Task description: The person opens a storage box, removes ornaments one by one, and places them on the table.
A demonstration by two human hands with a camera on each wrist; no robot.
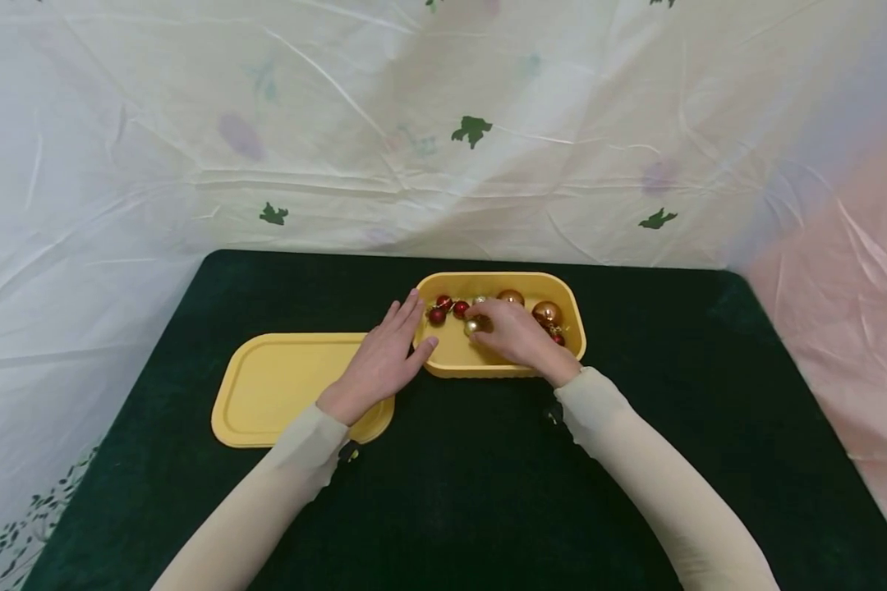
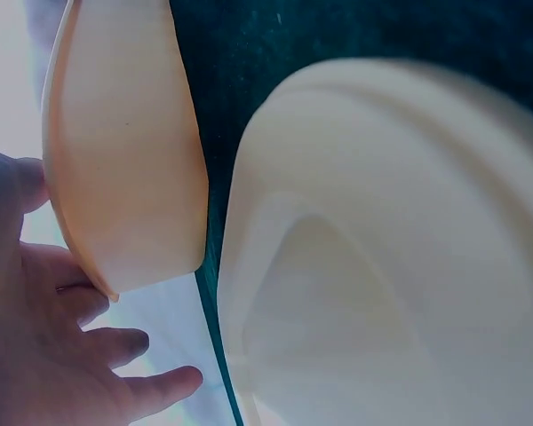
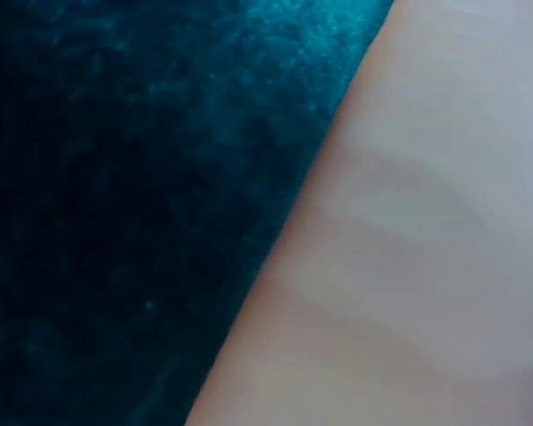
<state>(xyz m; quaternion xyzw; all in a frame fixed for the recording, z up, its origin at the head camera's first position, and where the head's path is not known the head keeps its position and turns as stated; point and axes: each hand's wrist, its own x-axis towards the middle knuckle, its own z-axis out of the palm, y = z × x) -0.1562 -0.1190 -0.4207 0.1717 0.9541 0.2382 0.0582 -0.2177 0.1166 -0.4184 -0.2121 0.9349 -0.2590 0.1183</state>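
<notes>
A yellow box (image 1: 443, 371) stands near the back of the table and holds several small baubles. Dark red baubles (image 1: 438, 316) lie at its left, larger copper-gold baubles (image 1: 547, 313) toward its right. My left hand (image 1: 384, 353) rests against the box's left rim, its fingers extended; the left wrist view shows the fingers at the rim of the box wall (image 2: 129, 151). Inside the box, my right hand (image 1: 513, 330) pinches a small gold bauble (image 1: 473, 327) between thumb and fingers. The right palm and part of the bauble are hidden in the head view.
A yellow lid (image 1: 273, 390) lies flat on the dark green cloth (image 1: 443, 484), left of the box and partly under my left forearm. Behind the table hangs a pale patterned curtain (image 1: 384, 107). In the right wrist view, a pale blurred surface (image 3: 409, 266) fills the right side.
</notes>
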